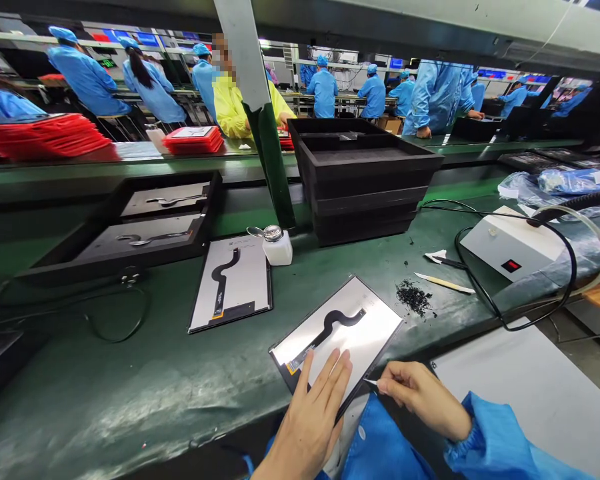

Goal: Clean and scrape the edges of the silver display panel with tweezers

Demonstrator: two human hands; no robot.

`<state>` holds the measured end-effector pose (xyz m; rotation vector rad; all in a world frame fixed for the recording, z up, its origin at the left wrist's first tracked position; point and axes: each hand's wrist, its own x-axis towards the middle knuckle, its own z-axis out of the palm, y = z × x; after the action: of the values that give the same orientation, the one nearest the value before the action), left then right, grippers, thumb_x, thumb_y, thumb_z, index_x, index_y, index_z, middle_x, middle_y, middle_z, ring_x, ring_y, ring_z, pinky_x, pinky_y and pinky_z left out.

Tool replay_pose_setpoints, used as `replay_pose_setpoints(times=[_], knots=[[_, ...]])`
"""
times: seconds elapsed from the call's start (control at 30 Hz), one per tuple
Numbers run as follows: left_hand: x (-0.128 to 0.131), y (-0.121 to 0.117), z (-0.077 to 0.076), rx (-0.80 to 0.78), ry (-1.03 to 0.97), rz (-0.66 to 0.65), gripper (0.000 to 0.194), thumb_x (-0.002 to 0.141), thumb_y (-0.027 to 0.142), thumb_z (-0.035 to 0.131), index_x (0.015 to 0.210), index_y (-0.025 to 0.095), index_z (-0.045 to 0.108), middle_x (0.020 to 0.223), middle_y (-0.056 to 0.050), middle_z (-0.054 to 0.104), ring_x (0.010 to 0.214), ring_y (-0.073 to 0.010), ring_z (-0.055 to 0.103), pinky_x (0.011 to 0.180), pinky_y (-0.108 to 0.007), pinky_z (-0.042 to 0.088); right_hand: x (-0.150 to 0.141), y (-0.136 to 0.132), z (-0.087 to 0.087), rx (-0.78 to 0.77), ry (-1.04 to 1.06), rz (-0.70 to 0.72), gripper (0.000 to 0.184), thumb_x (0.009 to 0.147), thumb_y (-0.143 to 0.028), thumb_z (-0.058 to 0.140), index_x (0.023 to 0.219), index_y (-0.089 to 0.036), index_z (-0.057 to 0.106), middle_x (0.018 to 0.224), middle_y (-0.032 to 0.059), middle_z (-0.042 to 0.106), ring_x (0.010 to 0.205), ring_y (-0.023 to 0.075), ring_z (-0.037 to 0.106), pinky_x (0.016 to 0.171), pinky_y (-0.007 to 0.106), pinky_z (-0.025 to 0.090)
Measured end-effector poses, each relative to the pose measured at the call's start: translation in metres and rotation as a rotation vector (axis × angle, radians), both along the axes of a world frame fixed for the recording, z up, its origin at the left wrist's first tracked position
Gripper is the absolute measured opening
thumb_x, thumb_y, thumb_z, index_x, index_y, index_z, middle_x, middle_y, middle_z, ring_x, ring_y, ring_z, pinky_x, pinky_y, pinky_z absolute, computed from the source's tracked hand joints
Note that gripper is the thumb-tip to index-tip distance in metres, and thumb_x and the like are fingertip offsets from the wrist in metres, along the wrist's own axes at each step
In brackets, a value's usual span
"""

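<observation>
The left hand (309,417) lies on the screen panel (377,317) at the desk (180,380) edge, fingers slightly spread; the right hand (423,397) pinches a pointed tool (372,383) beside it. Black scraps (414,297) suggest partial progress; this side seems unfinished.

The left hand (307,423) lies spread on a display panel (357,320), while the right hand (423,393) pinches a small pointed tool (371,382) at the panel's edge. Beyond the left hand, 1 more panel (235,277) lies beside a white bottle (279,247) with its lid up; farther left, a black tray (97,250) holds 2 panels. Beyond the right hand sit dark scraps (414,297), a yellowish pointed stick (444,283) and a white box (514,241) with a red display.
</observation>
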<state>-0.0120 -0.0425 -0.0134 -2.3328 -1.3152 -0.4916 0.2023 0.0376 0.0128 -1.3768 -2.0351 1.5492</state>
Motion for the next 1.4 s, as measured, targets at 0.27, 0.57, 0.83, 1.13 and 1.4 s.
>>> replay_pose_setpoints(times=[0.27, 0.57, 0.83, 1.13, 1.4], knots=[[0.0, 0.001, 0.002, 0.032, 0.0, -0.024, 0.055, 0.084, 0.003, 0.042, 0.138, 0.001, 0.047, 0.146, -0.017, 0.051, 0.137, -0.03, 0.046, 0.123, -0.057, 0.002, -0.003, 0.009, 0.004, -0.378, 0.156, 0.003, 0.065, 0.062, -0.083, 0.062, 0.067, -0.018, 0.055, 0.047, -0.0107, 0.031, 0.042, 0.005, 0.018, 0.041, 0.022, 0.013], [0.0, 0.0, -0.009, -0.008, -0.084, -0.036, 0.065, 0.084, 0.003, 0.049, 0.145, 0.025, 0.044, 0.149, -0.017, 0.046, 0.142, -0.0325, 0.037, 0.116, -0.064, 0.023, -0.002, 0.001, -0.008, -0.277, 0.095, 0.004, 0.069, 0.069, -0.088, 0.049, 0.068, -0.019, 0.053, 0.048, -0.0092, 0.029, 0.045, 0.0077, 0.022, 0.044, 0.025, 0.016], [0.0, 0.0, -0.005, -0.006, -0.026, -0.024, 0.063, 0.085, 0.005, 0.048, 0.145, 0.022, 0.043, 0.148, -0.016, 0.047, 0.141, -0.0324, 0.039, 0.116, -0.063, 0.022, 0.0, -0.015, 0.003, 0.168, -0.105, 0.089, 0.029, 0.092, -0.046, 0.041, 0.075, -0.023, 0.044, 0.067, -0.0006, 0.054, 0.066, 0.0165, 0.051, 0.063, 0.028, 0.033], [0.002, -0.001, -0.003, 0.016, -0.023, 0.009, 0.062, 0.079, 0.001, 0.041, 0.141, -0.001, 0.041, 0.148, -0.014, 0.048, 0.142, -0.0293, 0.038, 0.122, -0.055, 0.008, -0.001, -0.02, -0.005, 0.188, -0.215, 0.032, 0.037, 0.095, -0.053, 0.028, 0.077, -0.024, 0.044, 0.07, 0.0004, 0.053, 0.068, 0.0189, 0.051, 0.066, 0.03, 0.03], [0.001, -0.001, 0.0, 0.0, -0.027, -0.005, 0.063, 0.08, 0.001, 0.041, 0.142, -0.004, 0.038, 0.149, -0.016, 0.047, 0.139, -0.0312, 0.041, 0.122, -0.056, 0.006, 0.001, -0.017, 0.0, 0.064, -0.035, 0.067, 0.031, 0.091, -0.05, 0.04, 0.076, -0.023, 0.045, 0.062, -0.0024, 0.052, 0.056, 0.0145, 0.046, 0.058, 0.026, 0.031]])
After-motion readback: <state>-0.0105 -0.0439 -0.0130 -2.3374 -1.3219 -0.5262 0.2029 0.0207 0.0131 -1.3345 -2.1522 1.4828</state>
